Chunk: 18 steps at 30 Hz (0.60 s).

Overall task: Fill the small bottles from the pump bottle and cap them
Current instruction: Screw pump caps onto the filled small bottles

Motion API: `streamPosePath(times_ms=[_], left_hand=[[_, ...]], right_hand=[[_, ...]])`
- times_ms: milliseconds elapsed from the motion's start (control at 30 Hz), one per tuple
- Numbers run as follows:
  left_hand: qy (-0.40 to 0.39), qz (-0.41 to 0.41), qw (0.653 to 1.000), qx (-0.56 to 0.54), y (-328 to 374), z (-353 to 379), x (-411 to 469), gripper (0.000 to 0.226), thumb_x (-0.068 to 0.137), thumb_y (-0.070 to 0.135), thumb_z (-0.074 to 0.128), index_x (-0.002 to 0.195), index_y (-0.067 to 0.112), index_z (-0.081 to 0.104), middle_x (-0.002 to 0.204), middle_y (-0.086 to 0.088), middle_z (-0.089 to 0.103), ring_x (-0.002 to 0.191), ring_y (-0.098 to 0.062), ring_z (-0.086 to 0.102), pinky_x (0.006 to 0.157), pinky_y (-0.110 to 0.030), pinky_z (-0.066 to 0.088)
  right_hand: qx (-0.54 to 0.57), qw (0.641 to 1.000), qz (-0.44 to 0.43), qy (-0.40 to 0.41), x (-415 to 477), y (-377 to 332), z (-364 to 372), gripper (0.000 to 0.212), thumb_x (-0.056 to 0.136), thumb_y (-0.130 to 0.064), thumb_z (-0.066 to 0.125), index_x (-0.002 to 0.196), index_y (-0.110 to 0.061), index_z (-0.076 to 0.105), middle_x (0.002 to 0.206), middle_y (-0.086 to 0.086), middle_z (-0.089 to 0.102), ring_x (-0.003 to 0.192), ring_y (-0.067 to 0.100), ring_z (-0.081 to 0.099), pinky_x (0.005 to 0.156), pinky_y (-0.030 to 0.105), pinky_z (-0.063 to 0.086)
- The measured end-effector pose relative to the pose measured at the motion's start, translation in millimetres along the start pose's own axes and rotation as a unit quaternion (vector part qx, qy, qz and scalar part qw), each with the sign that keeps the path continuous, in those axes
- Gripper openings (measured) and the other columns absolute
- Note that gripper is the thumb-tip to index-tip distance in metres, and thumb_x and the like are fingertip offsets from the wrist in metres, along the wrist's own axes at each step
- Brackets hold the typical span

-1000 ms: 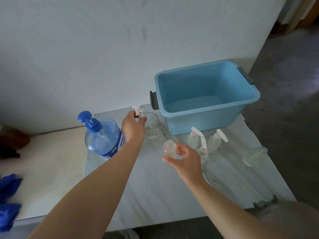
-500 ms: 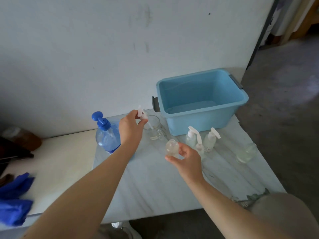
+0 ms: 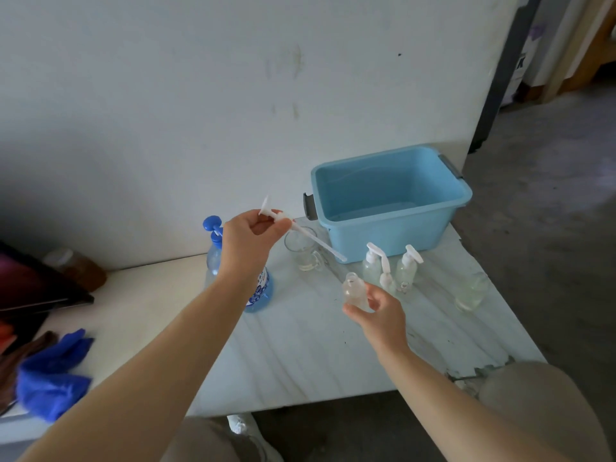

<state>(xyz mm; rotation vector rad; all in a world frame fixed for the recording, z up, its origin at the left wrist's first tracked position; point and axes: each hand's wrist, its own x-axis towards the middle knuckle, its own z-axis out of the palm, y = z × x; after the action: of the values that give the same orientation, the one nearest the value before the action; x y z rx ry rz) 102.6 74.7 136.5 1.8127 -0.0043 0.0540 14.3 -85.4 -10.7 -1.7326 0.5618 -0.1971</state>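
My left hand (image 3: 248,240) pinches a white pump cap (image 3: 278,217) in the air, its long dip tube (image 3: 320,243) slanting down to the right over a glass mug (image 3: 301,250). My right hand (image 3: 378,311) holds a small clear uncapped bottle (image 3: 354,290) above the table. The large blue pump bottle (image 3: 258,288) stands behind my left forearm, its blue pump head (image 3: 213,228) showing. Several small capped bottles (image 3: 390,268) stand in front of the tub.
A light blue plastic tub (image 3: 390,198) sits at the back right of the marble-patterned table (image 3: 316,348). A small clear jar (image 3: 471,290) stands near the right edge. A blue cloth (image 3: 50,375) and a dark tray (image 3: 30,281) lie at the left.
My left hand has lifted the pump cap up out of the glass mug, so its dip tube now hangs free. My right hand still holds the small bottle in about the same place.
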Motion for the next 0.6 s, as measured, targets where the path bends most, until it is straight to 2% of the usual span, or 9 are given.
streamPosePath(times_ms=[100,200,300,400,500,533,600], left_hand=[[-0.025,0.01,1.0,-0.008,5.1,2.3,-14.6,0.01,0.083,0.01,0.071,0.084,0.019,0.068,0.074,0.011,0.073,0.072,0.002,0.067,0.072,-0.009,0.049],[-0.041,0.021,0.999,-0.005,4.1,8.0,-26.4,0.011,0.082,0.005,0.07,0.087,0.015,0.068,0.08,0.006,0.072,0.072,0.004,0.066,0.067,-0.005,0.046],[-0.059,0.027,0.998,0.01,2.2,12.6,-32.7,0.01,0.082,0.005,0.071,0.085,0.014,0.067,0.082,0.003,0.073,0.075,0.001,0.067,0.07,-0.007,0.047],[-0.078,0.036,0.996,0.035,0.4,15.6,-34.6,0.009,0.081,0.007,0.072,0.086,0.013,0.067,0.085,-0.003,0.074,0.08,-0.007,0.07,0.076,-0.013,0.051],[-0.103,0.039,0.992,0.066,-4.0,19.8,-37.4,0.013,0.078,0.011,0.075,0.087,0.018,0.068,0.088,-0.001,0.074,0.089,-0.018,0.07,0.088,-0.031,0.054],[-0.115,0.048,0.989,0.083,-6.0,21.9,-38.8,0.014,0.078,0.012,0.075,0.088,0.019,0.068,0.09,0.001,0.074,0.09,-0.018,0.069,0.089,-0.035,0.053],[-0.138,0.067,0.978,0.142,-10.5,26.5,-42.5,0.015,0.077,0.015,0.076,0.089,0.019,0.069,0.092,0.005,0.071,0.089,-0.014,0.067,0.088,-0.034,0.052]], right_hand=[[0.002,1.0,0.0,0.007,-6.2,-0.9,-5.9,0.044,0.07,-0.016,0.08,0.113,-0.015,0.067,0.099,-0.005,0.068,0.094,0.011,0.058,0.07,0.011,0.039],[-0.002,1.0,0.003,0.002,-11.7,-1.6,-9.9,0.046,0.07,-0.017,0.08,0.114,-0.017,0.066,0.102,-0.005,0.068,0.098,0.011,0.058,0.075,0.017,0.04],[-0.002,1.0,-0.004,0.007,-15.3,-2.8,-12.6,0.045,0.069,-0.017,0.08,0.111,-0.019,0.068,0.098,-0.007,0.069,0.097,0.012,0.061,0.076,0.018,0.04],[-0.015,1.0,-0.016,0.003,-18.3,-6.0,-15.0,0.04,0.069,-0.018,0.08,0.107,-0.022,0.068,0.089,-0.009,0.068,0.087,0.009,0.061,0.068,0.012,0.039],[-0.02,0.999,-0.025,-0.006,-22.1,-9.2,-15.9,0.041,0.07,-0.019,0.08,0.108,-0.023,0.068,0.092,-0.01,0.068,0.087,0.008,0.061,0.068,0.01,0.039],[-0.019,0.999,-0.028,-0.012,-24.0,-11.7,-15.7,0.039,0.07,-0.019,0.08,0.107,-0.024,0.068,0.092,-0.011,0.068,0.087,0.006,0.061,0.068,0.01,0.039],[-0.011,0.999,-0.033,-0.028,-28.4,-17.4,-15.3,0.034,0.071,-0.021,0.08,0.101,-0.027,0.065,0.089,-0.014,0.065,0.084,0.001,0.059,0.067,0.008,0.038]])
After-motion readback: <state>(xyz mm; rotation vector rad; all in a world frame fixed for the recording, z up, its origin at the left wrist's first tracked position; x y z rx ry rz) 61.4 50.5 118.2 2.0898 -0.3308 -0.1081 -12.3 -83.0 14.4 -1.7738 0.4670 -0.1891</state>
